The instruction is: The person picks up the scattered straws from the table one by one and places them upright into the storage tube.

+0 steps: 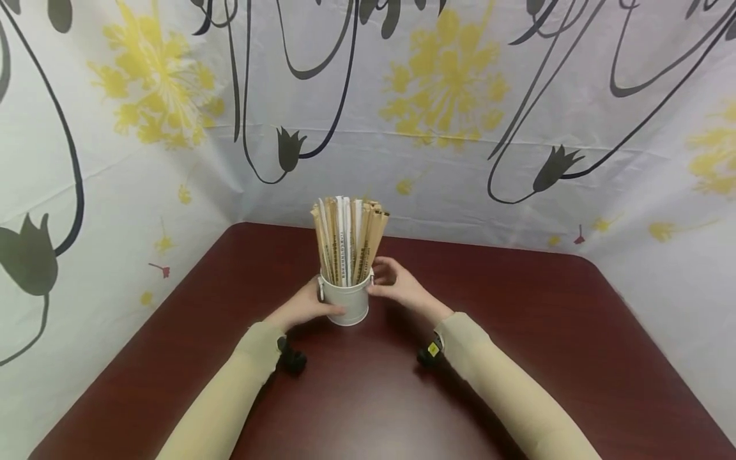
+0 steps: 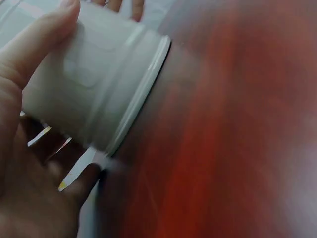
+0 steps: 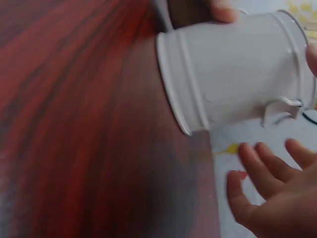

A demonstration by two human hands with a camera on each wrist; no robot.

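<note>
A small white metal bucket (image 1: pixel 352 305) stands upright at the middle of the dark red table (image 1: pixel 368 390), its base right at the tabletop. Several paper-wrapped chopsticks (image 1: pixel 347 239), tan and white with printed lettering, fan out of its top. My left hand (image 1: pixel 301 305) grips the bucket from the left, thumb across its front and fingers behind its side. On the other side my right hand (image 1: pixel 405 287) has its thumb at the rim. In the right wrist view, the fingers (image 3: pixel 265 173) are spread away from the wall, below the side handle lug (image 3: pixel 280 110).
Behind and beside the table hangs a pale cloth (image 1: pixel 356 172) with yellow flowers and grey stems. The table's far edge lies a little beyond the bucket. Dark wrist cameras are strapped below both sleeves (image 1: pixel 218 390).
</note>
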